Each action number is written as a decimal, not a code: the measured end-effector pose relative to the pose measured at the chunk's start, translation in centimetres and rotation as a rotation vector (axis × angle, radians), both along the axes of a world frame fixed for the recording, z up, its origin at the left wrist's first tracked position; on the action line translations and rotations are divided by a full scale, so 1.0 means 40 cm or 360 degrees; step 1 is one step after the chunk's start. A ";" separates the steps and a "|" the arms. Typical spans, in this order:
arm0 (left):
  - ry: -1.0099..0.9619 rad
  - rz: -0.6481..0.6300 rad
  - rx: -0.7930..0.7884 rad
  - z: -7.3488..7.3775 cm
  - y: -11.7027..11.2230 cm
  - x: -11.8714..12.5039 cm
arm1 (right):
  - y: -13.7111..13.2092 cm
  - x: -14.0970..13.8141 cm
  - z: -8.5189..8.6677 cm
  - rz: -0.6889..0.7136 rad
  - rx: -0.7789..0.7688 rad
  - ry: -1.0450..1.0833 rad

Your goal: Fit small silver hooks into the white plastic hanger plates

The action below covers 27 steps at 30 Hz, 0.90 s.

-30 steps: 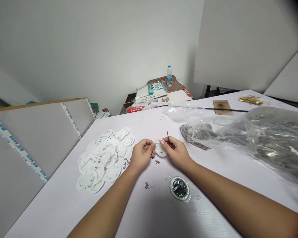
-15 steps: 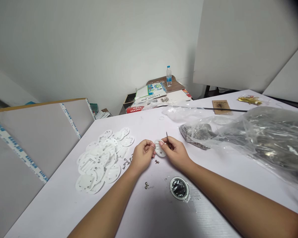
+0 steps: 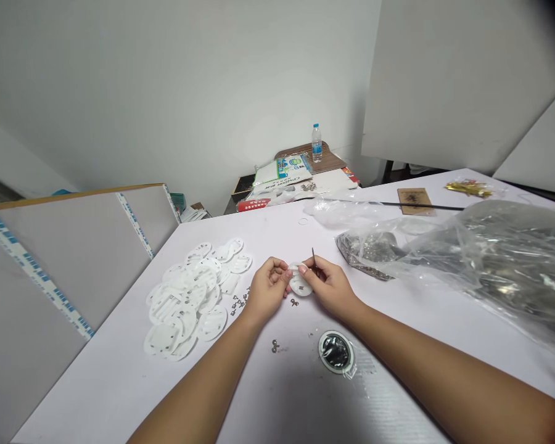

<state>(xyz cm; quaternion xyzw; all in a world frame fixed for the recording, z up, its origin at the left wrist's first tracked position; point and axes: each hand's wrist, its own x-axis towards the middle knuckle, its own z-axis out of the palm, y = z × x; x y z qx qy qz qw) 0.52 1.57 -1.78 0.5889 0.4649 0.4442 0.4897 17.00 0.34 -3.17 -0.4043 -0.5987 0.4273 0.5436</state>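
on the white surface [image 3: 277, 401], closest to the person, lie a round ring with a shiny black middle [image 3: 335, 352] and a small metal clip [image 3: 274, 346]. just past them, the left hand [image 3: 268, 291] and the right hand [image 3: 329, 287] work close together above the surface. the left fingers [image 3: 280, 269] are closed on one side of a small white disc [image 3: 300, 279], so the disc sits up between the two hands. the right fingers [image 3: 305, 269] are closed in a pinch, and a thin dark pin [image 3: 313, 253] sticks up from them. i cannot tell if the pin goes into the disc.

another small clip [image 3: 295, 302] lies just below the disc, and a little group of clips [image 3: 238, 302] sits beside the left hand. next to them is a big heap of white discs [image 3: 185, 302], many of them lying over each other. so a lot of discs are out, and only one is in the hands. to the right, a big clear bag [image 3: 504, 265] and a heap of metal bits [image 3: 365, 251] look full.

farther off are a brown card [image 3: 415, 201], a long dark rod [image 3: 425, 206], some gold foil [image 3: 468, 189], and a water bottle [image 3: 317, 143] by some papers [image 3: 282, 171].
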 end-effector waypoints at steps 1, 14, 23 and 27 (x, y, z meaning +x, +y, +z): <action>0.0003 -0.0022 0.0000 0.003 0.000 -0.002 | 0.001 0.000 -0.001 0.0001 -0.0021 0.0035; -0.0060 -0.0104 -0.0068 0.031 -0.008 0.001 | -0.005 0.000 0.002 0.0088 0.0020 0.0119; -0.0231 -0.0214 -0.0100 0.031 -0.011 -0.006 | -0.017 0.007 0.026 0.0104 0.0187 -0.0254; -0.0135 -0.0192 -0.0018 0.026 -0.012 -0.011 | -0.018 0.009 0.037 -0.0013 0.0264 -0.0383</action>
